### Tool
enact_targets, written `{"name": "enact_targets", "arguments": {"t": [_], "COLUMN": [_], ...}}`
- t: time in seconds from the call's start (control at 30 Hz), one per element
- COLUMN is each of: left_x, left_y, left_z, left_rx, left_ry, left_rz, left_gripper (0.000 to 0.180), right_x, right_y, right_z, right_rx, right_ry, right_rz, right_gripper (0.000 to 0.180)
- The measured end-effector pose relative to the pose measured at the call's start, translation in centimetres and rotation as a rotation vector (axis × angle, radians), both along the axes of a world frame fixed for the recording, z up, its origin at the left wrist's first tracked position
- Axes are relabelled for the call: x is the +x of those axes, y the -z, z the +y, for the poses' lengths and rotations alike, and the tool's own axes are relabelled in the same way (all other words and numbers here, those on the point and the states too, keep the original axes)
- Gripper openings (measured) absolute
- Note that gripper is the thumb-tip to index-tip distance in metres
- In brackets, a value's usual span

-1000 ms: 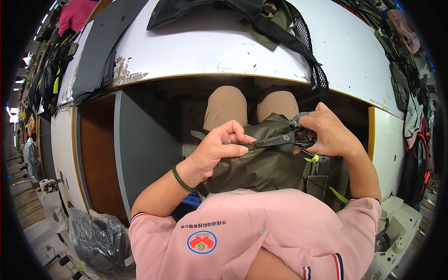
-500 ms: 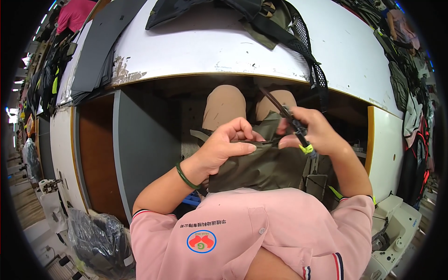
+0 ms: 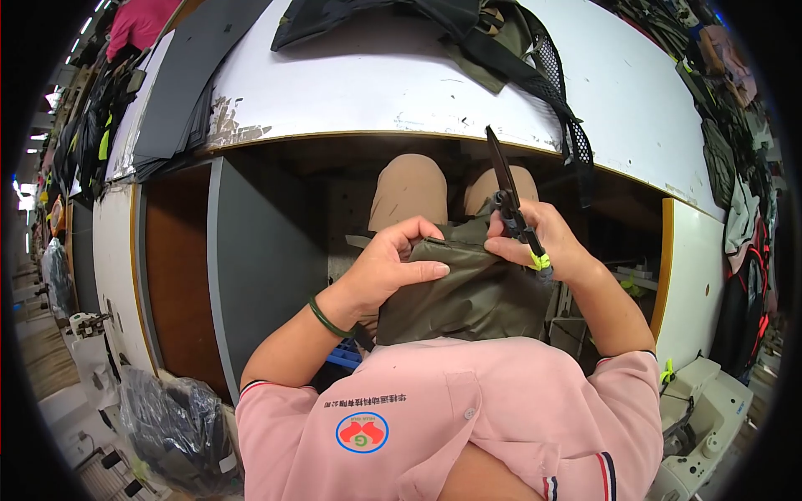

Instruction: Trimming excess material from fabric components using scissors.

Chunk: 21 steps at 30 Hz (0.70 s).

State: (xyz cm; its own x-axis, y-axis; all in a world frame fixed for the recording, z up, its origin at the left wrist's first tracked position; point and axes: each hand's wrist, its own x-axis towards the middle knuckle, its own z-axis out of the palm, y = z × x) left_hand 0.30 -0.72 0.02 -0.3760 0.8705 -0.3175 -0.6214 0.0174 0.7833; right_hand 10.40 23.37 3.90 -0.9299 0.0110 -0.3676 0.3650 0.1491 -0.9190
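A piece of dark olive fabric (image 3: pixel 468 292) lies across my lap, its upper edge drawn fairly straight between my hands. My left hand (image 3: pixel 393 260) pinches that edge, thumb on top and fingers curled behind it. At the other end of the edge, my right hand (image 3: pixel 543 238) has its thumb and fingertip on the cloth. The same hand also grips a pair of dark scissors (image 3: pixel 511 196), blades pointing up and away from me, with a neon-yellow tie at the handle end. Whether the blades are fully together, I cannot tell.
A white worktable (image 3: pixel 351 96) with a chipped edge spans the far side. On it lie dark sheets (image 3: pixel 188 75) and a black bag-like piece (image 3: pixel 376 21) with a hanging mesh strap (image 3: pixel 576 138). A grey panel (image 3: pixel 259 250) stands left; a sewing machine (image 3: pixel 702 417) sits at lower right.
The scissors have swung more upright and the right hand has moved slightly down and left. The fabric edge now shows more openly between both hands. My left hand stays pinched on it.
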Motion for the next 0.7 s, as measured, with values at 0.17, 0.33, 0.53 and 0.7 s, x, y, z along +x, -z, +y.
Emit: {"name": "enact_targets", "arguments": {"t": [0.17,0.33,0.53,0.7], "left_x": [0.0,0.0,0.0,0.2], "left_y": [0.6,0.4,0.3,-0.1], "left_z": [-0.2,0.0,0.4,0.6], "left_rx": [0.037,0.028,0.026,0.022], "left_ry": [-0.065,-0.085,-0.067,-0.034], "left_rz": [-0.137,-0.177,-0.175,-0.168], "left_gripper": [0.028,0.028,0.029,0.029], "right_x": [0.1,0.5,0.8,0.5], "right_y": [-0.9,-2.3,-2.7,-2.5], "right_z": [2.0,4.0,4.7,4.4], "right_rx": [0.99,1.336,1.426,1.407], "right_ry": [-0.095,-0.155,-0.24,-0.24], "right_rz": [0.595,0.778,0.769,0.792], "right_gripper": [0.034,0.033,0.033,0.033]}}
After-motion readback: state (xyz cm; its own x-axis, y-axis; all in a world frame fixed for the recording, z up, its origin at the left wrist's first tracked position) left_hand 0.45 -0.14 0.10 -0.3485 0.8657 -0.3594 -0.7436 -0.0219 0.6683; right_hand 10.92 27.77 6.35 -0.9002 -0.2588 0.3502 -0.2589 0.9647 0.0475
